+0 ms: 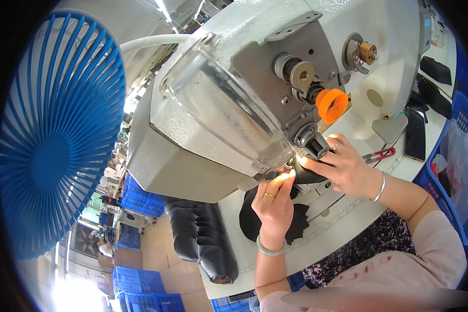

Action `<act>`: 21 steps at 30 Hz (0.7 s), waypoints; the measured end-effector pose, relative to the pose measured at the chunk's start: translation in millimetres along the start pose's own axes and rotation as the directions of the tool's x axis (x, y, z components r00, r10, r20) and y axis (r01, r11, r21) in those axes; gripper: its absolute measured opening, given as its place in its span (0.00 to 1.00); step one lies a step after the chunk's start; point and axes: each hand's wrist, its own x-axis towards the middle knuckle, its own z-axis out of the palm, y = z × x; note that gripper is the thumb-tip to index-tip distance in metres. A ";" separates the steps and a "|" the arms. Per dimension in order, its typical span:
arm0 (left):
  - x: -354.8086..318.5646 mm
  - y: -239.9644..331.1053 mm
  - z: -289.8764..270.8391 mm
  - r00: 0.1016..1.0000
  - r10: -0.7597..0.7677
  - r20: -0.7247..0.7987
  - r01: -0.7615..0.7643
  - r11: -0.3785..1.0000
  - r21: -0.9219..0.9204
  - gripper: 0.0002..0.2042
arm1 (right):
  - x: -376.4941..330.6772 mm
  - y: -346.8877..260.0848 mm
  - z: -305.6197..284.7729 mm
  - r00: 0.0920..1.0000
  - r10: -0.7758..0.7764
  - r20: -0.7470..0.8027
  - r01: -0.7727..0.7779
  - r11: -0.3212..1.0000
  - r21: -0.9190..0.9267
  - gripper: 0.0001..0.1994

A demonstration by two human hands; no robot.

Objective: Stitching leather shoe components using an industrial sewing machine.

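Both hands meet under the head of a white sewing machine (192, 140), in the light by its needle area. My left hand (275, 203) is closed, thumb and fingertips pinched together; whatever they pinch is too small or hidden. My right hand (343, 166) comes from the right with bent fingers, its index finger and thumb closing toward the same lit spot, and their grip is hidden too. A black shoe-upper-like piece (311, 176) lies between the hands. Below my left hand, a flat black piece with a jagged edge (296, 229) rests on the white table (327, 221).
An orange knob (331, 105) juts from the machine above my right hand. Red-handled snips (384, 154), a phone (415, 134) and black pieces (434, 96) lie right. Stacked black pieces (195, 234) hang over the left table edge. A blue fan (57, 151) stands left, a blue basket (457, 218) right.
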 end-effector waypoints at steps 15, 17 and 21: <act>2.5 0.8 2.0 0.994 0.107 -0.028 -0.105 0.991 0.085 0.14 | 6.8 12.8 5.8 0.998 -0.037 -0.045 0.038 0.999 0.025 0.26; 2.8 2.0 1.5 0.995 0.101 -0.022 -0.097 0.986 0.133 0.13 | 8.0 15.0 6.5 0.998 -0.050 -0.043 0.053 0.995 0.078 0.27; 5.0 5.2 3.6 0.990 0.137 -0.035 -0.128 0.973 0.193 0.12 | 7.8 21.3 7.6 0.996 -0.069 -0.061 0.075 0.991 0.112 0.27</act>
